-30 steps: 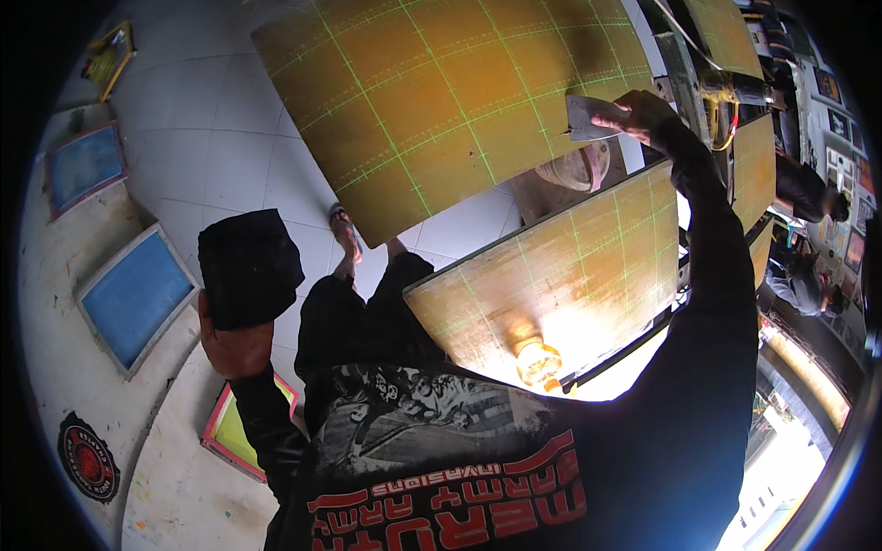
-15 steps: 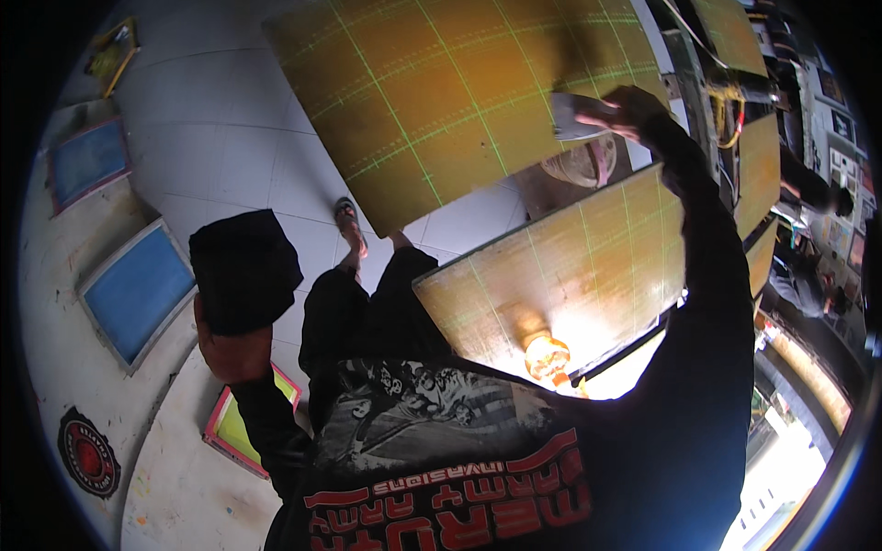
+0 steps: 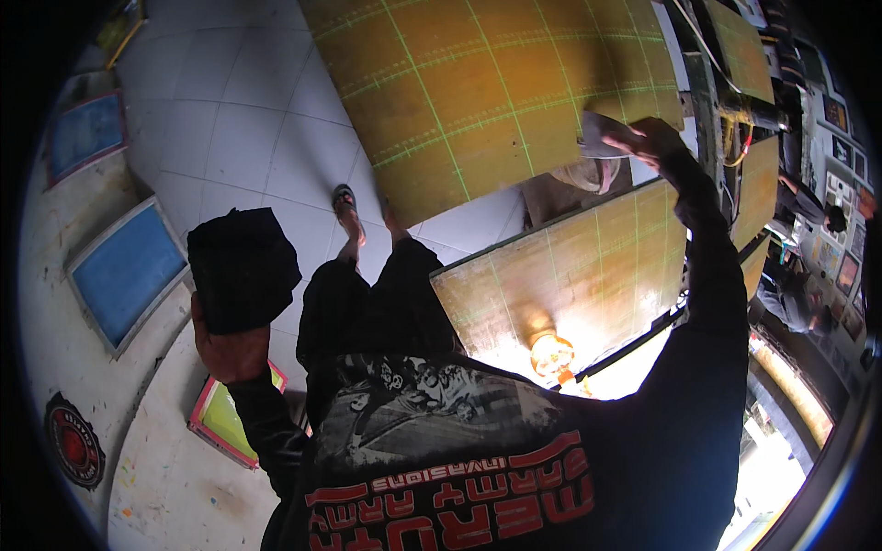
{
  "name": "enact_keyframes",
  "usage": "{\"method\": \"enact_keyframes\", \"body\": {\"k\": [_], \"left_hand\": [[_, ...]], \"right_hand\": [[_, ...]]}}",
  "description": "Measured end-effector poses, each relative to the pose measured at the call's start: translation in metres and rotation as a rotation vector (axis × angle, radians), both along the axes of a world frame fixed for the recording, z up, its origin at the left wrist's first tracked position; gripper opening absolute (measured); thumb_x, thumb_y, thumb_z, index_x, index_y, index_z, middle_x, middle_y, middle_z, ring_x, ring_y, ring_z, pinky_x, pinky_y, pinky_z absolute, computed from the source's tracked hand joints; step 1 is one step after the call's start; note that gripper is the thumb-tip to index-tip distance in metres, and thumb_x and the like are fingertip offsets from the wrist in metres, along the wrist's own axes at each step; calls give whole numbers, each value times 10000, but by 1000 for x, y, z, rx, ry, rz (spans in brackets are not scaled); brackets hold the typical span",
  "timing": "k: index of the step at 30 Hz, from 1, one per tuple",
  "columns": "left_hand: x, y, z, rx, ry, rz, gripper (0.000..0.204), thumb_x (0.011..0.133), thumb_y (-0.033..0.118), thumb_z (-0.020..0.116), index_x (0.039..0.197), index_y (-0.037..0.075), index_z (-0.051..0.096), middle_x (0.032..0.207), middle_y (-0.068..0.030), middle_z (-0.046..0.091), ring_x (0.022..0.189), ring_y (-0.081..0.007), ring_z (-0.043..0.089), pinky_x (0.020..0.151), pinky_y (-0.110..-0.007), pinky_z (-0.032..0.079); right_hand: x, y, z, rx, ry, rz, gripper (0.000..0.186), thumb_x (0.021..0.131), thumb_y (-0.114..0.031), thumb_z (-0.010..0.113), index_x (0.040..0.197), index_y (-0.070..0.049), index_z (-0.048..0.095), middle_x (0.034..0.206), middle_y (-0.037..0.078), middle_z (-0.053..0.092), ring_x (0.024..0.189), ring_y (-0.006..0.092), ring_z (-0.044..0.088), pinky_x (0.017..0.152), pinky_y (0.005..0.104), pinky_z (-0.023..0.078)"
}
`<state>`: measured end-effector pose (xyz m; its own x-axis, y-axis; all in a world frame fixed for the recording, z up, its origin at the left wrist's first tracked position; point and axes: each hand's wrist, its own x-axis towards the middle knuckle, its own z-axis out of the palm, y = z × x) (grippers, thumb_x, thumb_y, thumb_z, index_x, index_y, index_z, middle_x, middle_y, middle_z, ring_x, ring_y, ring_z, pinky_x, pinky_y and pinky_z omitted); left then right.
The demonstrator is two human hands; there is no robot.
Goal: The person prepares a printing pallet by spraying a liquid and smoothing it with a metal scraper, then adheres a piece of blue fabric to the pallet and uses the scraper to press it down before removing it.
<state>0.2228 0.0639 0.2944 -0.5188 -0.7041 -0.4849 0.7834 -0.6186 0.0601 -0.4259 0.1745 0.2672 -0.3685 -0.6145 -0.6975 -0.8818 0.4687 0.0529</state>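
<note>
My left hand point(image 3: 231, 351) is closed around a folded bundle of black cloth point(image 3: 243, 269), held up over the left side. My right hand point(image 3: 650, 142) reaches far forward, its fingers pinching a flat grey scraper-like piece point(image 3: 601, 136). That piece lies at the near right edge of a large yellow-brown board point(image 3: 496, 101) marked with a green grid. I cannot tell whether it touches the surface. A second gridded board point(image 3: 570, 257) stands nearer, below my right forearm.
A glowing orange lamp point(image 3: 552, 354) shines at the near board. A round tub point(image 3: 588, 174) sits between the boards. Blue framed screens point(image 3: 129, 275) and a yellow-green one with a red frame point(image 3: 225, 418) lie at left. More boards and people point(image 3: 799, 294) are at right.
My right hand and the grey piece have shifted toward the near edge of the far board. The whole view has turned a little. My left hand still holds the black cloth.
</note>
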Motion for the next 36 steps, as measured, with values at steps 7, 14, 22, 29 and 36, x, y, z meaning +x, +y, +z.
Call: {"method": "enact_keyframes", "body": {"k": [7,14,22,29,36], "left_hand": [[13,-12,-1,-17,83,31,496,1003,366,291,1348,65,483,1406,-129,463,1317,-272,412,1134,-447,226],[15,-22,-27,-33,153,-14,509,1003,365,277,1367,58,456,1413,-142,451,1315,-280,411,1138,-449,216],[-40,-41,-55,181,-155,-154,498,815,284,600,1238,39,502,1171,-116,587,1080,-272,560,950,-369,392],[-50,-34,-125,37,66,-294,479,974,355,388,1322,48,507,1350,-145,517,1262,-302,468,1113,-460,261],[-76,-24,-138,47,31,-318,493,996,369,289,1261,18,511,1309,-143,523,1245,-283,456,1104,-434,257]], "right_hand": [[20,-17,25,55,76,52,581,799,-624,588,705,-50,589,697,170,584,642,347,583,661,438,463],[-42,50,-33,54,-13,307,498,828,-177,614,1273,-375,512,762,86,570,722,284,601,653,413,500],[-19,38,-22,-7,-61,185,332,805,-234,690,1127,-259,610,643,93,549,579,257,576,543,366,470],[96,-23,10,-145,-70,-67,478,809,-581,635,785,-111,716,637,112,624,645,253,631,598,388,467],[98,-3,-33,-266,-109,337,424,821,-544,632,1083,-211,639,696,80,600,584,259,591,546,384,479]]}}
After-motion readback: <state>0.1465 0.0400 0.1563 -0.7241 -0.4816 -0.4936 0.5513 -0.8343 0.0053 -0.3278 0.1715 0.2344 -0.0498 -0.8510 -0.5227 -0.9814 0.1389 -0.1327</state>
